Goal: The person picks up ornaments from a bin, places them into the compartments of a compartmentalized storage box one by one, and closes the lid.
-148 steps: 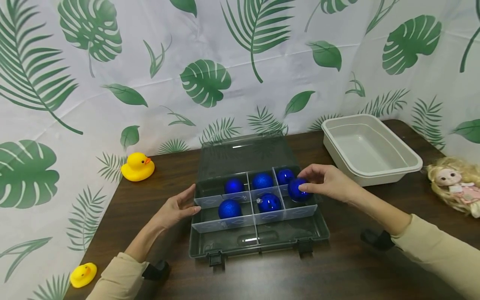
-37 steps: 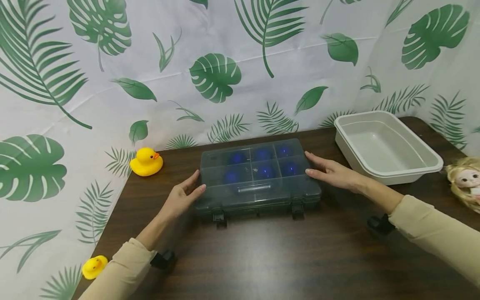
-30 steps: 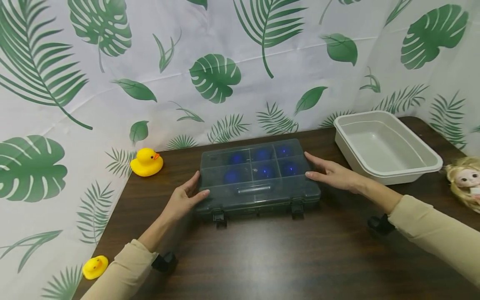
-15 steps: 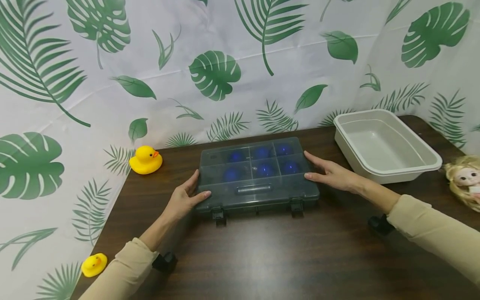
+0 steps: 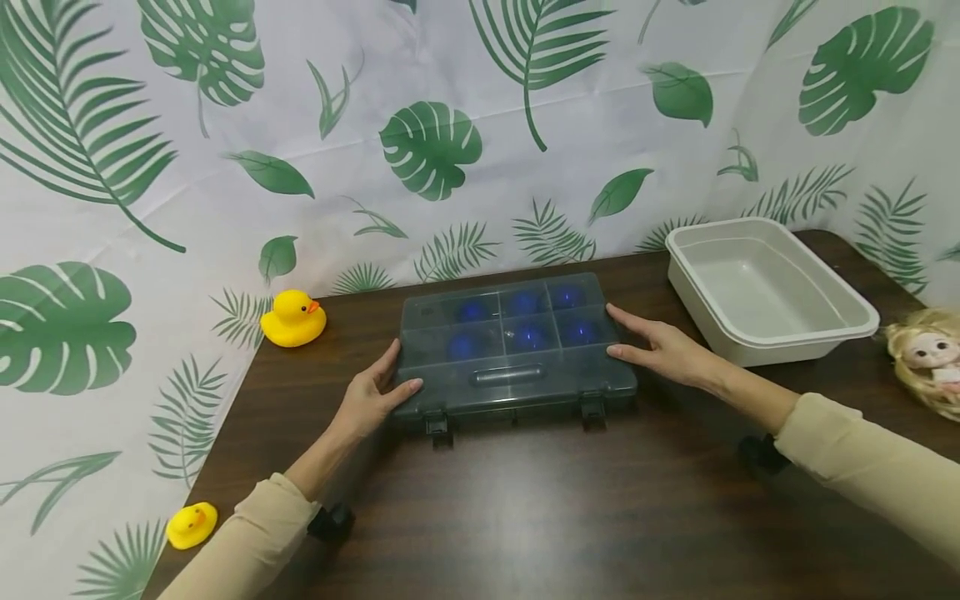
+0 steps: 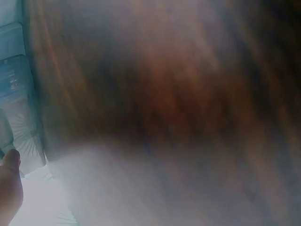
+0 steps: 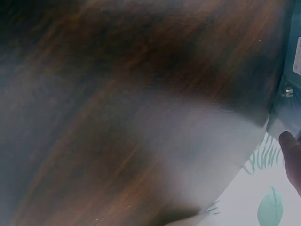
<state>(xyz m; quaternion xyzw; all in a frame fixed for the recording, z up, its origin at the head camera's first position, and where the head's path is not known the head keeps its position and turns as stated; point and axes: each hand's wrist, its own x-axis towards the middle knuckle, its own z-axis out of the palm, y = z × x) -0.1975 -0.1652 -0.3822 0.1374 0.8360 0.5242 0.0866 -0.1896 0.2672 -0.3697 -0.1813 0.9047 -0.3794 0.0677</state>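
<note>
A dark translucent plastic storage box (image 5: 506, 377) lies on the table with its lid down. Through the lid show several blue Christmas baubles (image 5: 529, 336), each in one of the divided compartments. My left hand (image 5: 365, 398) touches the box's left side, its fingers extended along the edge and its thumb on the front left corner of the lid. At the right side, my right hand (image 5: 663, 348) rests its nearly straight fingertips and thumb against the edge. Two black latches, one left (image 5: 438, 427) and one right (image 5: 592, 412), stick out at the front. In each wrist view only a thumb shows beside the box.
A grey-white plastic basin (image 5: 697, 312) stands at the back right, with a blond doll (image 5: 930, 354) beyond it. On the left are a larger yellow rubber duck (image 5: 292, 321) and a smaller one (image 5: 192, 525). Leaf-printed cloth (image 5: 525, 183) hangs behind the dark wooden table (image 5: 517, 508).
Earlier the lid stood open and my right hand held a blue bauble over a right compartment. That bauble is now inside, the lid is down, and the box sits farther back. The last second shows little movement.
</note>
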